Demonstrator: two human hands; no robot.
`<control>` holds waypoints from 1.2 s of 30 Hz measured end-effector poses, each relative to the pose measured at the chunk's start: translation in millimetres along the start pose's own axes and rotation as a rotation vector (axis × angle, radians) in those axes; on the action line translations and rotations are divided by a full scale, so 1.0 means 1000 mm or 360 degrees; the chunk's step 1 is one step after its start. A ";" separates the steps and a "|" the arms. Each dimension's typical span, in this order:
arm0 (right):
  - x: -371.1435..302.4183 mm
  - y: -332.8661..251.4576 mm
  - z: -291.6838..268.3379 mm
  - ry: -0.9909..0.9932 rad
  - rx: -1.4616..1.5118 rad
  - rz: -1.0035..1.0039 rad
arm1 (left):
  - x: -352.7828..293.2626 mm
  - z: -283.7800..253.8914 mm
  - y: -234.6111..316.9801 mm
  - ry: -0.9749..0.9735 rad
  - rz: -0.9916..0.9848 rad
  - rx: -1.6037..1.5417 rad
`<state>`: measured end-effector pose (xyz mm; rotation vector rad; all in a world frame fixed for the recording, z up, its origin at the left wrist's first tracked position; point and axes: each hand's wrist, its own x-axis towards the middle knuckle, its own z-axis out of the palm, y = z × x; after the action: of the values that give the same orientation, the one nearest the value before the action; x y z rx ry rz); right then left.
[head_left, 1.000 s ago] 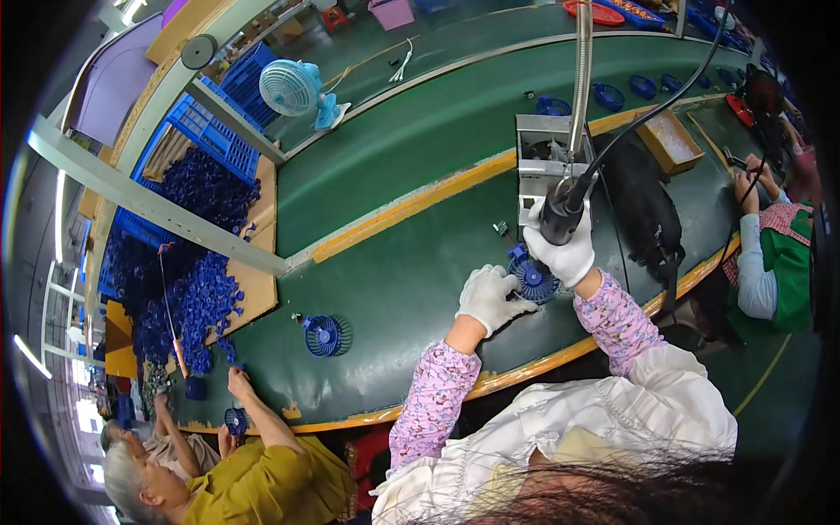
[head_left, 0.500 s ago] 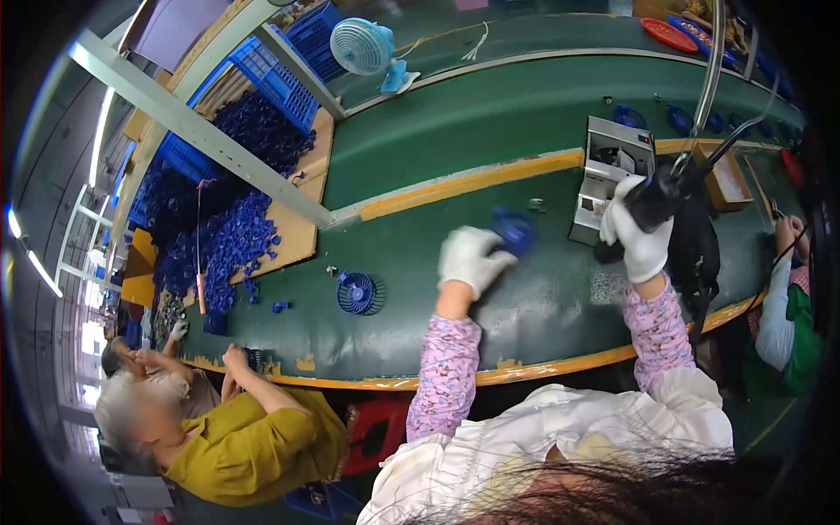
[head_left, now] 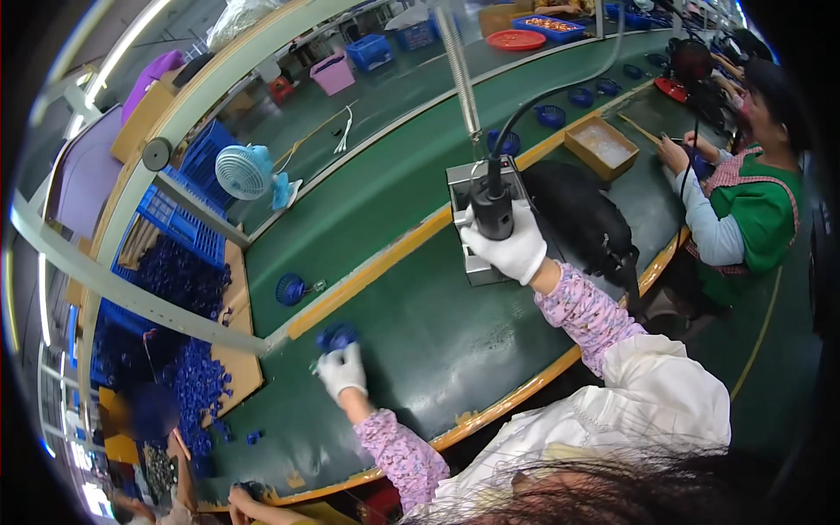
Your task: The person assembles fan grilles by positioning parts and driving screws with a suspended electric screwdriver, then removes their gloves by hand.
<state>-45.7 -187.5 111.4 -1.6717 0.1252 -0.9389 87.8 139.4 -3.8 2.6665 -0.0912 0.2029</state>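
My white-gloved left hand (head_left: 343,372) is closed at the near edge of a blue slatted fan housing (head_left: 337,337), which is blurred by motion above the green bench; its fingertips are partly hidden. White-gloved too, my right hand (head_left: 514,249) wraps round a black electric screwdriver (head_left: 492,210) hanging from a coiled spring (head_left: 458,70). The screwdriver stands upright over a silver metal box (head_left: 459,181), and its tip is hidden. A second blue fan housing (head_left: 290,289) lies on the green belt beyond the yellow strip.
A black bag (head_left: 577,214) lies right of the metal box. Behind it stands a carton (head_left: 604,149) of small pale parts. Blue parts (head_left: 197,376) are heaped at the left, beside a sloping metal beam (head_left: 131,297). A co-worker (head_left: 744,201) in green sits at the right.
The view has turned to the right. My left hand has moved left from the metal box to the housing on the bench. My right hand still grips the screwdriver.
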 end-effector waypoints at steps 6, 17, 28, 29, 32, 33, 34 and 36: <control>-0.027 -0.013 -0.006 0.0014 0.0389 0.0159 | -0.053 0.038 0.120 -0.0347 0.1343 -0.0385; -0.046 0.023 0.012 -0.0010 0.0504 0.0378 | -0.081 0.042 0.146 -0.0616 0.1394 -0.0364; -0.047 0.023 0.019 -0.0289 0.0040 0.0085 | -0.083 0.050 0.139 -0.0490 0.1460 -0.0355; -0.047 0.024 0.018 -0.0280 0.0031 0.0071 | -0.084 0.049 0.141 -0.0487 0.1484 -0.0363; -0.048 0.023 0.015 -0.0215 0.0080 0.0076 | -0.085 0.049 0.144 -0.0496 0.1470 -0.0337; -0.048 0.023 0.015 -0.0204 0.0068 0.0065 | -0.085 0.049 0.145 -0.0494 0.1480 -0.0336; -0.047 0.023 0.014 -0.0195 0.0056 0.0056 | -0.085 0.049 0.144 -0.0486 0.1486 -0.0335; -0.040 0.013 0.008 -0.0267 0.0026 0.0190 | -0.083 0.049 0.143 -0.0474 0.1495 -0.0333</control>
<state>-62.8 -164.3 79.2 -1.7008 0.1026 -0.7054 -2.3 -7.4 3.0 2.2243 -1.3691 0.0727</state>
